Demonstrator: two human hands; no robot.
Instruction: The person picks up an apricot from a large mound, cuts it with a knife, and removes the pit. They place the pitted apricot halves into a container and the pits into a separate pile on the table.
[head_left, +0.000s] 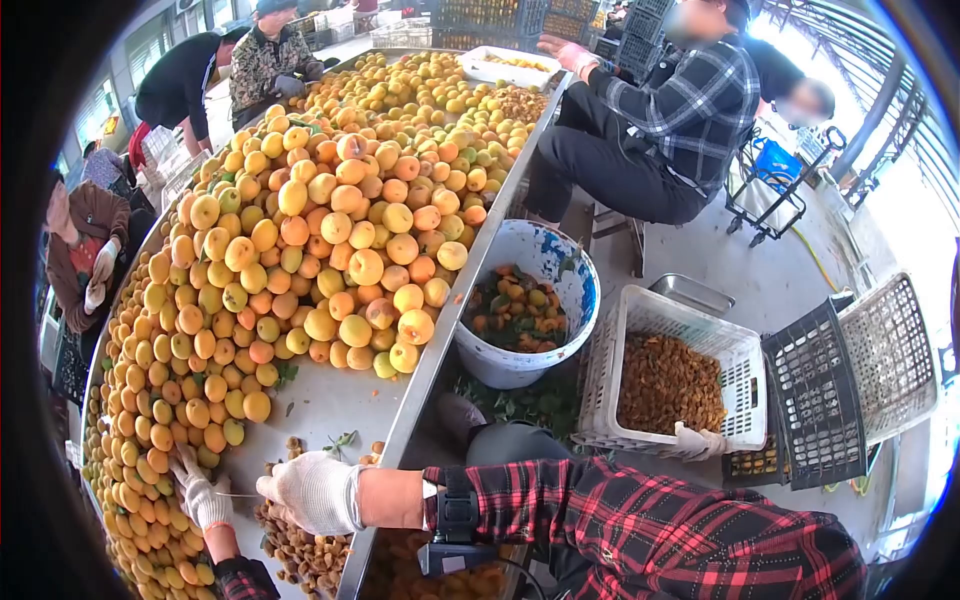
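Observation:
My left hand (203,495), in a pale knitted glove, reaches into the near edge of a large heap of apricots (310,240). Its fingers are stretched out and touch the fruit; whether one is gripped there I cannot make out. Close beside it, my right hand (315,493), also gloved, is closed on a thin metal tool (235,494) that points left toward the other hand. Its exact kind is too fine to tell. Below the right hand lies a pile of brown apricot pits (305,555) on the metal table (320,410).
A raised rim (425,395) edges the table. On its right stand a white bucket (525,370) of leaves and fruit, and a white crate (600,410) of brown pits with a glove (700,440) on its edge. Other people (660,130) work around the table.

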